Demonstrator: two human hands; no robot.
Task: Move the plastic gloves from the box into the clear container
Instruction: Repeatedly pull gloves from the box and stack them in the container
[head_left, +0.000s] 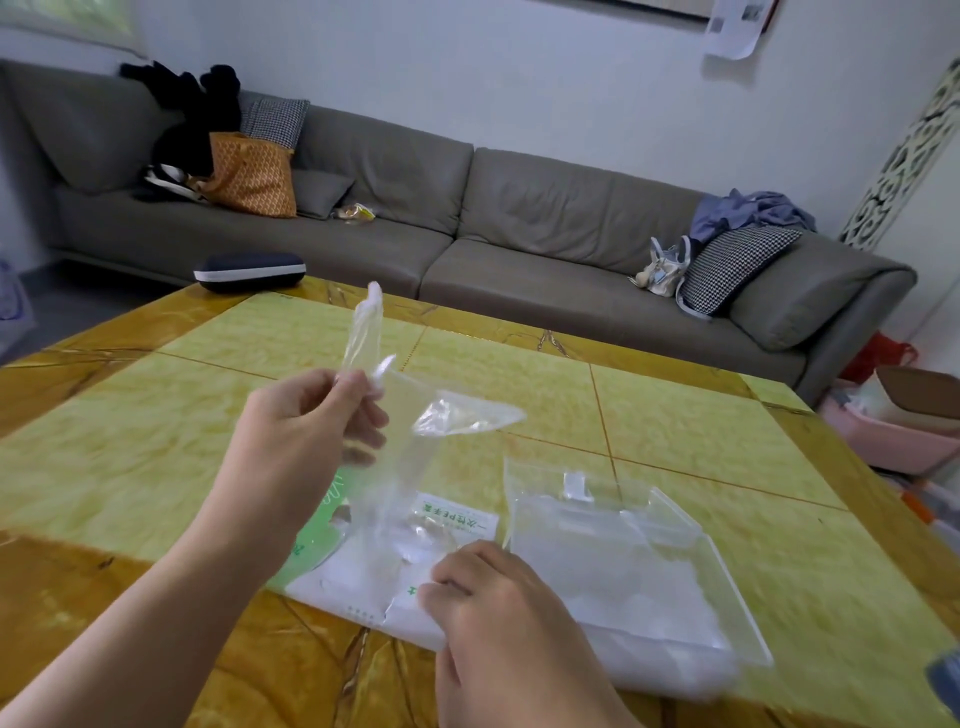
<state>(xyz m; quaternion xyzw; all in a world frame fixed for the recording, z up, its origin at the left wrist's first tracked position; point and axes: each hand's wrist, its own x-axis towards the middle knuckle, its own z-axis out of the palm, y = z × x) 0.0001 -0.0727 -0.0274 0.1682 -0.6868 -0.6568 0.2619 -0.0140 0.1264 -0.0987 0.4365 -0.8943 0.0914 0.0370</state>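
My left hand (311, 421) is raised above the table and pinches a thin clear plastic glove (415, 431), which trails down to the flat white and green glove box (358, 561) below it. My right hand (498, 608) rests on the near right end of the box, its fingers curled against the torn opening. To the right of the box lies the clear container (670, 551), with clear plastic showing through its walls.
All of this is on a yellow and amber patterned table (675, 415). A dark case (249, 271) lies at its far left corner. A grey sofa (467, 218) with bags and cushions runs behind. Pink bins (893, 431) stand at the right.
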